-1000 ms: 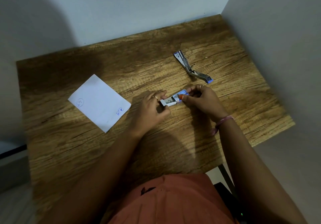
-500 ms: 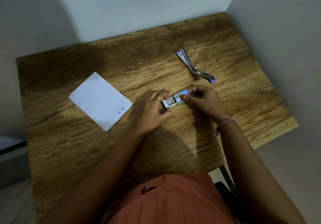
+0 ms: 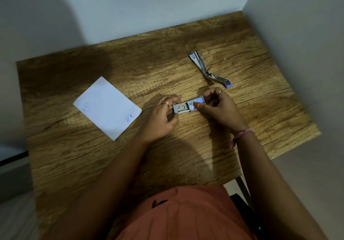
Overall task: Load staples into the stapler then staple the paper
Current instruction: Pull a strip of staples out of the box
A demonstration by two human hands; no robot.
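The left hand [image 3: 160,118] pinches the inner tray of the staple box [image 3: 189,106], and the right hand [image 3: 217,109] grips its sleeve. The tray has slid further out than before, with what look like loose staples inside. The opened stapler [image 3: 208,70] lies on the worktop [image 3: 186,165] just behind; the paper [image 3: 108,107] is well left.

staple box [image 3: 189,106] contents too small | ends hidden by fingers [image 3: 175,101]

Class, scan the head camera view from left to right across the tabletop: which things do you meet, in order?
Paper → left hand → staple box → right hand. The opened stapler lies farther back, above the box and right hand, so its place overlaps.
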